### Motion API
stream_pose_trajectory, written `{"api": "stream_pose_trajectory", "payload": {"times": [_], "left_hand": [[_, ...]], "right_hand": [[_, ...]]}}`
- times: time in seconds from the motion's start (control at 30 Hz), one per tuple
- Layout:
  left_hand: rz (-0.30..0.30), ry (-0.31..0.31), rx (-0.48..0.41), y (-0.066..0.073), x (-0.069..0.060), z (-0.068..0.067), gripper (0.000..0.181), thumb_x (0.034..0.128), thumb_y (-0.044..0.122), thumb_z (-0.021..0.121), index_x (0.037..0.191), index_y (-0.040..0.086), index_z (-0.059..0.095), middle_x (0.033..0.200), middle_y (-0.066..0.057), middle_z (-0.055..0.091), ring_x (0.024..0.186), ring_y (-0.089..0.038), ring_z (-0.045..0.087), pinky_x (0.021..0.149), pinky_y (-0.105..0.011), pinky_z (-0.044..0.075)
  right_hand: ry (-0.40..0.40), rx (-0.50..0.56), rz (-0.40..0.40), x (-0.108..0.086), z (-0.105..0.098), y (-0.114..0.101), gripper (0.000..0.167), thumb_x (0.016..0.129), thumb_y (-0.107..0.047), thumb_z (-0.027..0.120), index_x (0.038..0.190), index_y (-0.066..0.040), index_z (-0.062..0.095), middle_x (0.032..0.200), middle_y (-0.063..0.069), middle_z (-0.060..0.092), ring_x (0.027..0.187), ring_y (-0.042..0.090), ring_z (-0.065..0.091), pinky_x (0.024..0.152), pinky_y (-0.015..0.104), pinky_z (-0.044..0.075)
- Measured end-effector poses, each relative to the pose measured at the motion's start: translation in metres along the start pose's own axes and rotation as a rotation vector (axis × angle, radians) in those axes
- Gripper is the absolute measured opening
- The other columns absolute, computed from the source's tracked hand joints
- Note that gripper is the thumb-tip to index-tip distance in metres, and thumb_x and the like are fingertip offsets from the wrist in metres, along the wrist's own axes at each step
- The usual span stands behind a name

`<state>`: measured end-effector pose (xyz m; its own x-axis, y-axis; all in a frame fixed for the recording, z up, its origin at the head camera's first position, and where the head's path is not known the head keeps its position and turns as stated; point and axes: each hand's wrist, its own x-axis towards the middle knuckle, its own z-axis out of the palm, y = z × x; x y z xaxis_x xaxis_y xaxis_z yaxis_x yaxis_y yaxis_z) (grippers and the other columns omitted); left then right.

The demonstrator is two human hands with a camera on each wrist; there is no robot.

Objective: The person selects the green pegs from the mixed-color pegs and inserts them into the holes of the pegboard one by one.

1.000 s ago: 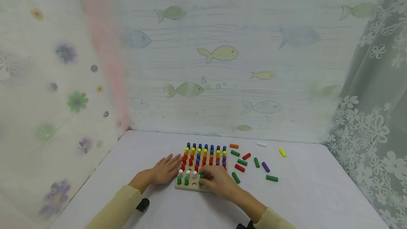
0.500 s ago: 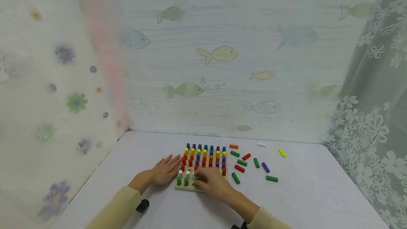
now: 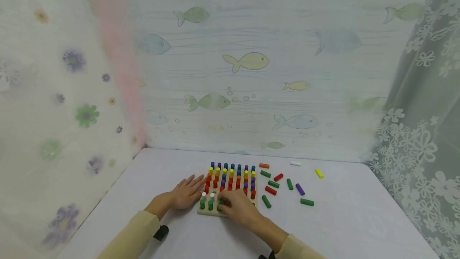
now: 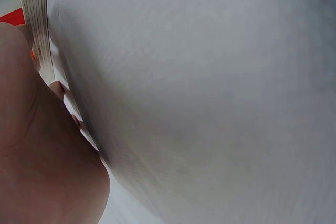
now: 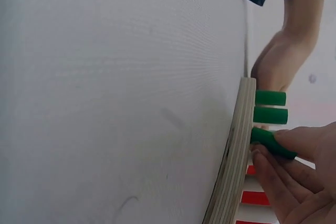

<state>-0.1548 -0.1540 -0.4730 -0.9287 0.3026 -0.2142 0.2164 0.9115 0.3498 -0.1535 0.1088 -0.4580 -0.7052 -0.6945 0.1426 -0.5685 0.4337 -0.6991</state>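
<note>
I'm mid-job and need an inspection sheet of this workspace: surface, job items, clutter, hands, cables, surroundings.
Surface: table under a smooth white covering.
Job items: pegboard bearing rows of coloured upright pegs; one green peg tilted at its front row, seating unclear.
Clutter: loose pegs of mixed colours lying right of the pegboard.
Hands: right hand pinches the tilted green peg; left hand rests palm down beside the pegboard's left edge.
Cables: nothing seen.
Surroundings: fish-print backdrop, flowered curtain left, lace curtain right.
</note>
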Motion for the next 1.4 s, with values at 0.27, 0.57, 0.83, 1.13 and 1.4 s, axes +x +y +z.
{"api": "stream_pose_trajectory", "payload": {"times": [0.27, 0.57, 0.83, 1.13, 1.4], "left_hand": [[-0.002, 0.024, 0.001, -0.0039, 0.0021, 0.0031, 0.062, 0.1101, 0.045, 0.035, 0.163, 0.016, 0.026, 0.171, -0.006, 0.018, 0.157, -0.038, 0.008, 0.123, -0.063, 0.007], [-0.004, 0.001, 0.019, -0.0022, 0.0012, -0.0001, 0.061, 0.1106, 0.043, 0.035, 0.164, 0.014, 0.025, 0.171, -0.008, 0.018, 0.157, -0.04, 0.008, 0.123, -0.064, 0.007], [-0.023, 0.008, 0.026, 0.0004, 0.0005, -0.0003, 0.058, 0.1108, 0.039, 0.038, 0.163, 0.016, 0.027, 0.171, -0.005, 0.019, 0.157, -0.038, 0.01, 0.124, -0.063, 0.009], [-0.029, 0.009, 0.024, 0.0008, -0.0007, 0.0005, 0.058, 0.1105, 0.039, 0.038, 0.163, 0.016, 0.028, 0.171, -0.004, 0.021, 0.157, -0.036, 0.012, 0.124, -0.062, 0.011], [-0.022, 0.015, 0.012, 0.0009, -0.0005, 0.0001, 0.059, 0.1103, 0.04, 0.039, 0.163, 0.015, 0.028, 0.171, -0.005, 0.021, 0.157, -0.037, 0.011, 0.123, -0.062, 0.011]], "right_hand": [[-0.007, -0.058, -0.002, 0.0017, 0.0021, -0.0034, 0.013, 0.094, -0.01, 0.075, 0.107, -0.014, 0.075, 0.09, -0.011, 0.071, 0.074, 0.0, 0.058, 0.072, 0.015, 0.053], [0.0, -0.128, -0.002, 0.0024, 0.006, -0.0062, 0.016, 0.092, -0.011, 0.077, 0.108, -0.014, 0.078, 0.098, -0.008, 0.076, 0.078, -0.003, 0.059, 0.076, 0.017, 0.054], [0.016, -0.165, 0.003, 0.0011, 0.0079, -0.0092, 0.017, 0.091, -0.01, 0.078, 0.108, -0.011, 0.08, 0.102, -0.005, 0.078, 0.081, -0.003, 0.062, 0.079, 0.018, 0.056], [0.024, -0.187, -0.003, -0.0001, 0.0079, -0.008, 0.024, 0.091, -0.011, 0.078, 0.115, -0.013, 0.079, 0.107, -0.005, 0.077, 0.084, -0.003, 0.063, 0.081, 0.021, 0.057], [0.013, -0.173, 0.028, -0.0072, 0.0025, -0.0103, 0.031, 0.091, -0.016, 0.079, 0.121, -0.013, 0.075, 0.102, -0.007, 0.076, 0.077, -0.003, 0.059, 0.075, 0.017, 0.055]]}}
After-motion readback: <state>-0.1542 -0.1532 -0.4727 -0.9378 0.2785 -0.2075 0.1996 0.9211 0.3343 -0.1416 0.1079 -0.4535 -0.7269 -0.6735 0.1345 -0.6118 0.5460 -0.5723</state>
